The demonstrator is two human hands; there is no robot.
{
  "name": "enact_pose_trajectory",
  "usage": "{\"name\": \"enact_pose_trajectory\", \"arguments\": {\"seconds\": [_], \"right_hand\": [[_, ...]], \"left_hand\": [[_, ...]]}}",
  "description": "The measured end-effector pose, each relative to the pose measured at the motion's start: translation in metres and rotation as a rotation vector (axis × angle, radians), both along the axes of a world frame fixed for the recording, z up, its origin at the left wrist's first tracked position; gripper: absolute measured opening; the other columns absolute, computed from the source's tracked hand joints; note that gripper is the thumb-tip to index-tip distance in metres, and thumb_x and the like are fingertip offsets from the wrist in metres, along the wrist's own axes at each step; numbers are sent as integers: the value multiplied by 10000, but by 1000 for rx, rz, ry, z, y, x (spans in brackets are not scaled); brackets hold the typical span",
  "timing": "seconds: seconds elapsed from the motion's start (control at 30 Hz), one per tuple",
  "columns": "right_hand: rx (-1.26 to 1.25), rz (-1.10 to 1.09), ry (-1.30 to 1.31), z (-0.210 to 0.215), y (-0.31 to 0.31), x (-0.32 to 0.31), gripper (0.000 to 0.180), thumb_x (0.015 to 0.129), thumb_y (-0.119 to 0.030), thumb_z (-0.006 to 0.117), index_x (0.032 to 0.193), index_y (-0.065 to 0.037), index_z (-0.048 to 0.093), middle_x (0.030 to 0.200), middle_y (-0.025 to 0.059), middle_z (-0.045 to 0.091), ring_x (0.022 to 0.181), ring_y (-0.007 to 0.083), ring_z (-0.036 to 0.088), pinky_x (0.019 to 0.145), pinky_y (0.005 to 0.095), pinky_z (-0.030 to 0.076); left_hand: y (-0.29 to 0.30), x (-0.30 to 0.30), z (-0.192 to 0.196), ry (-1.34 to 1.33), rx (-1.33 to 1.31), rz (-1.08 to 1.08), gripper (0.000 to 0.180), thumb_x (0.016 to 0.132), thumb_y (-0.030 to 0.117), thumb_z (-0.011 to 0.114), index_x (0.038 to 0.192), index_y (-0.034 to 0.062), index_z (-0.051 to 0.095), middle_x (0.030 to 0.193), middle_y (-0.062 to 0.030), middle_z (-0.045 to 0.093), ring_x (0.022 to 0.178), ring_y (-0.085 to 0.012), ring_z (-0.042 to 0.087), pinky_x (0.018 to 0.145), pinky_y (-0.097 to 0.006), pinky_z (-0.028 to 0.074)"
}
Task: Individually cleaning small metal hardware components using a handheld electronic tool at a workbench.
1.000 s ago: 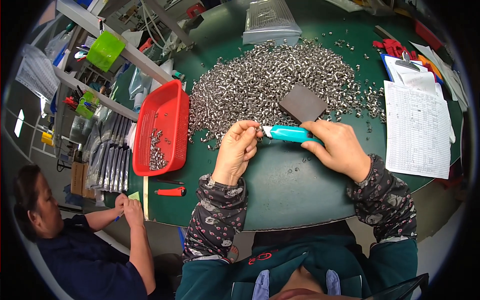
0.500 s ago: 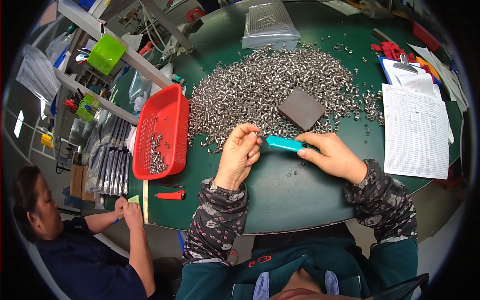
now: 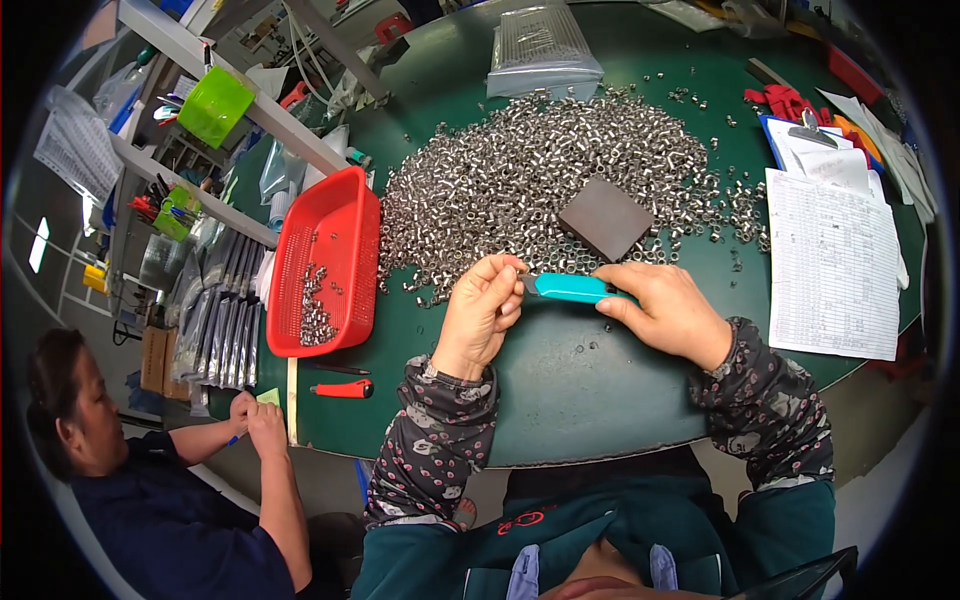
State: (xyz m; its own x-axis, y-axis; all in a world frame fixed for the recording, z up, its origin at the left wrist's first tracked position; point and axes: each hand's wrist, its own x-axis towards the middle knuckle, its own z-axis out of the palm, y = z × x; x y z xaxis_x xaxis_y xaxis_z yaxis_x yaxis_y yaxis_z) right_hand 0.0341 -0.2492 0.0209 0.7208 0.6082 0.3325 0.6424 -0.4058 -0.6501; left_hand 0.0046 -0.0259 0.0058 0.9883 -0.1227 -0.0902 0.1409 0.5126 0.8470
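My right hand [image 3: 668, 308] is closed around the back end of a teal utility knife [image 3: 570, 288], which points left. The knife's tip meets the fingertips of my left hand [image 3: 482, 308]. Those fingers are pinched together, and whatever small piece sits between them is too hidden to make out, perhaps one of the metal rings. Just beyond both hands spreads a big heap of small shiny metal rings [image 3: 540, 170]. A dark square block [image 3: 606, 218] rests on the heap's near right side.
A red basket [image 3: 367, 270] with some rings stands left of the heap. Near it lies a red cutter [image 3: 342, 388]. Printed sheets [image 3: 832, 270] and a clipboard [image 3: 812, 135] lie at right. Stacked plastic bags [image 3: 545, 60] lie at the back. A co-worker [image 3: 180, 500] sits at left.
The teal knife has tilted slightly to lie more level, its tip still by my left fingertips. Both hands stay almost where they were.
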Motion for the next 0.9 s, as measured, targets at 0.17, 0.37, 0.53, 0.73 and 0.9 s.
{"name": "enact_pose_trajectory", "arguments": {"seconds": [0.17, 0.37, 0.53, 0.73, 0.9], "right_hand": [[-41, -53, -55, 3, -1, -3, 253, 754, -225, 550, 944, -59, 551, 756, 116, 566, 698, 287, 552, 604, 381, 429], [-45, -58, -166, 3, -1, -1, 245, 716, -192, 590, 919, -63, 544, 693, 97, 537, 655, 277, 544, 567, 373, 427], [-65, -50, -233, 3, -2, 0, 248, 713, -180, 585, 920, -54, 533, 710, 94, 528, 649, 271, 534, 574, 357, 413], [-62, -50, -354, 4, -2, 1, 256, 689, -161, 604, 907, -51, 524, 678, 84, 498, 610, 254, 521, 551, 353, 402], [-105, -51, -426, 5, -3, 2, 278, 673, -158, 616, 909, -53, 515, 657, 76, 475, 599, 241, 508, 548, 348, 390]], "left_hand": [[-2, -1, 1, -3, 23, 8, 142, 845, 149, 492, 918, 29, 514, 696, -6, 498, 496, -22, 359, 365, -127, 234], [0, -1, 4, 19, 5, -13, 116, 835, 115, 506, 904, 25, 531, 690, -6, 496, 491, -17, 360, 385, -126, 245], [2, 0, 4, 42, 15, -43, 116, 833, 107, 506, 903, 16, 528, 685, -13, 500, 474, -13, 351, 381, -122, 241], [5, 1, 5, 59, 35, -82, 106, 832, 91, 500, 891, 8, 529, 685, -18, 505, 468, -14, 352, 376, -123, 246], [6, 0, 7, 82, 55, -105, 107, 832, 88, 497, 889, 5, 534, 683, -23, 503, 458, -15, 349, 376, -122, 256]]}}
